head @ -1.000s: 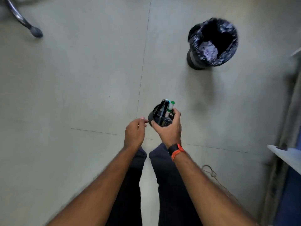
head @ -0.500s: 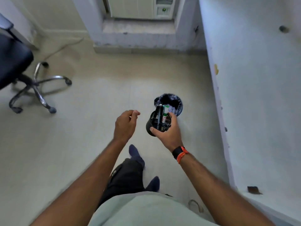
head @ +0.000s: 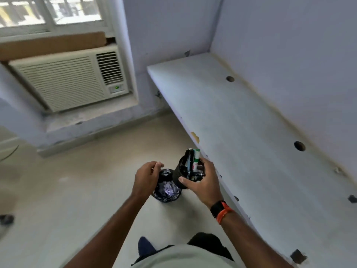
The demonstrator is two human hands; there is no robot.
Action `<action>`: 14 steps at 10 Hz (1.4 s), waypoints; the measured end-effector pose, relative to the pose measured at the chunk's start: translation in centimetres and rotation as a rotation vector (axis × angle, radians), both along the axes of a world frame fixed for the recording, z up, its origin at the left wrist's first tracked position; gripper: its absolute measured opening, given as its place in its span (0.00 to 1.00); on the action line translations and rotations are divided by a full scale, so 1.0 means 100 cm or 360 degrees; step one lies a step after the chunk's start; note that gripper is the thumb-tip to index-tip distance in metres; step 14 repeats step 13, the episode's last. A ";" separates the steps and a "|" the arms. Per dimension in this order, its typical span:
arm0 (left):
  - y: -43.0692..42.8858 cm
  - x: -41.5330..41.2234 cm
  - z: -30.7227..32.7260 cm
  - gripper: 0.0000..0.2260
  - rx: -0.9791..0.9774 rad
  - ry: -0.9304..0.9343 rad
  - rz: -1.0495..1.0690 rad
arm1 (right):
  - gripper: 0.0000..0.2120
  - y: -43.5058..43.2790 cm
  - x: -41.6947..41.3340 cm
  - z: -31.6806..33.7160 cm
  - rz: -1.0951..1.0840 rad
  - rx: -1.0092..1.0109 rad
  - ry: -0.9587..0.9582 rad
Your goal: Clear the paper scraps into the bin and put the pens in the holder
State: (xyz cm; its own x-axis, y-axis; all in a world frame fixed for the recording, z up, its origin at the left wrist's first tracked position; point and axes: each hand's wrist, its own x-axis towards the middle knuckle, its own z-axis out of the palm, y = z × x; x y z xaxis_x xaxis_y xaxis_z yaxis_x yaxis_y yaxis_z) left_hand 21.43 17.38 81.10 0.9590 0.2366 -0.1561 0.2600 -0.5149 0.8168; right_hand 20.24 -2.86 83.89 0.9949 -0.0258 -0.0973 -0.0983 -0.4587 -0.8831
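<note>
Your right hand (head: 203,181) is gripping the holder (head: 180,176) with pens (head: 193,161) inside; your left hand (head: 145,179) is hovering loosely curled, empty, above the bin (head: 167,191).

Looked like a bare office or study room, sparsely furnished. A window air conditioner (head: 67,80) sat in the wall under a barred window (head: 50,12), with a strip of brown cardboard (head: 52,45) above the unit. A long white built-in table (head: 251,132) with round cable holes (head: 299,146) ran along the pale wall. Plain beige tiled floor (head: 67,190), a small lined bin (head: 167,190) standing on it.
</note>
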 end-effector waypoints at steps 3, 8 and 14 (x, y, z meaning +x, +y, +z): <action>-0.070 0.158 0.006 0.12 0.0306 0.0044 -0.0607 | 0.38 -0.071 0.124 -0.020 -0.0456 0.0011 0.0003; -0.136 0.315 -0.016 0.12 0.0353 0.0386 -0.0403 | 0.39 -0.183 0.375 -0.099 -0.0448 -0.0243 0.0295; -0.119 0.309 -0.037 0.11 0.0255 0.0508 -0.0331 | 0.43 -0.175 0.364 -0.112 -0.0635 -0.0001 0.0560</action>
